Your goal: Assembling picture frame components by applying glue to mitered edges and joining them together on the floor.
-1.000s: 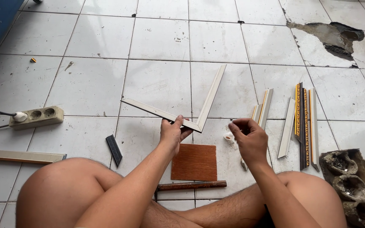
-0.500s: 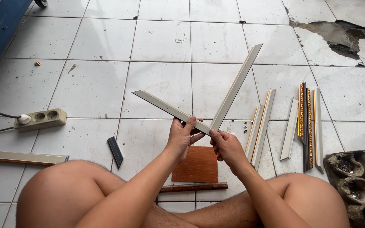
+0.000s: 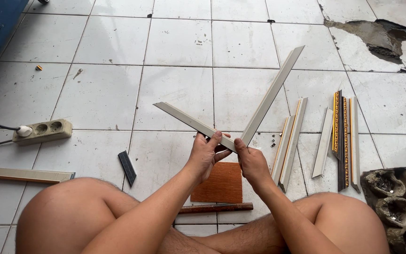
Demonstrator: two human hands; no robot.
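I sit on a tiled floor with both hands raised in front of me. My left hand [image 3: 204, 155] grips the lower end of a pale frame moulding strip [image 3: 189, 121] that runs up to the left. My right hand [image 3: 251, 160] pinches the lower end of a longer pale strip [image 3: 273, 91] that slants up to the right. The two strips meet at a corner between my hands and form a V above the floor. Under my hands lies a brown wooden block [image 3: 218, 184].
Several loose moulding strips [image 3: 291, 140], some with gold ornament [image 3: 344, 134], lie on the right. A power strip [image 3: 43, 131] sits at the left, a small dark flat tool [image 3: 128, 167] near my left knee, a dark rod [image 3: 214, 208] by my legs, a dirty tray [image 3: 393, 202] at the lower right, broken tile [image 3: 377, 37] at the far right.
The joined strips have been lifted off the floor and turned so the V opens upward. My right hand has moved left from the floor to grip the corner.
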